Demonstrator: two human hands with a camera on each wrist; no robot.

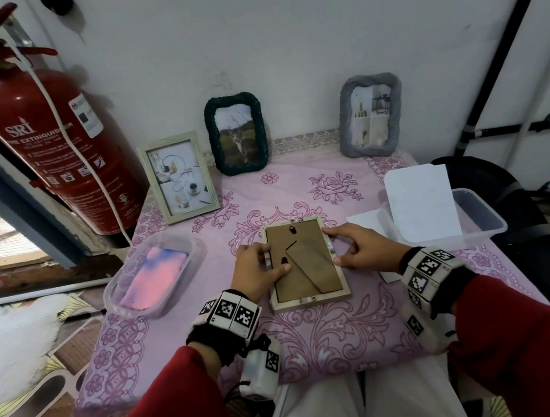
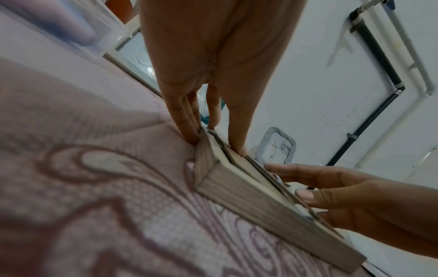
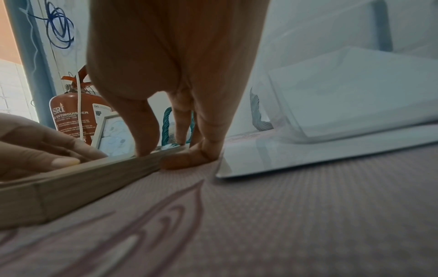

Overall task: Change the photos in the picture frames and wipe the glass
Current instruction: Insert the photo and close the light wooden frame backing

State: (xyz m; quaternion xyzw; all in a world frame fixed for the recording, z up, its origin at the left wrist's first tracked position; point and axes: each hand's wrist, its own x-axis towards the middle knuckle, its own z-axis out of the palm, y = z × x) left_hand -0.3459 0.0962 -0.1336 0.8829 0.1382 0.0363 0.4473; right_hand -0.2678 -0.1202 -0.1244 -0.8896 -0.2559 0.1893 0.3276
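A pale wooden picture frame (image 1: 308, 273) lies face down in the middle of the pink tablecloth, its brown backing board and folded stand facing up. My left hand (image 1: 260, 268) grips its left side: in the left wrist view the fingers (image 2: 189, 131) run down the outer edge and the thumb presses on the backing. My right hand (image 1: 357, 247) holds the right side, index on the far right corner, thumb on the rim. In the right wrist view its other fingers (image 3: 187, 161) curl against the frame's side (image 3: 83, 183).
Three frames stand at the back: pale wood (image 1: 179, 178), dark green woven (image 1: 237, 133), grey (image 1: 371, 115). A clear tub (image 1: 118, 288) at the left holds a pink-blue cloth (image 1: 158, 276). A clear tub (image 1: 484, 222) at the right holds white sheets (image 1: 420, 205). A fire extinguisher (image 1: 57, 140) stands far left.
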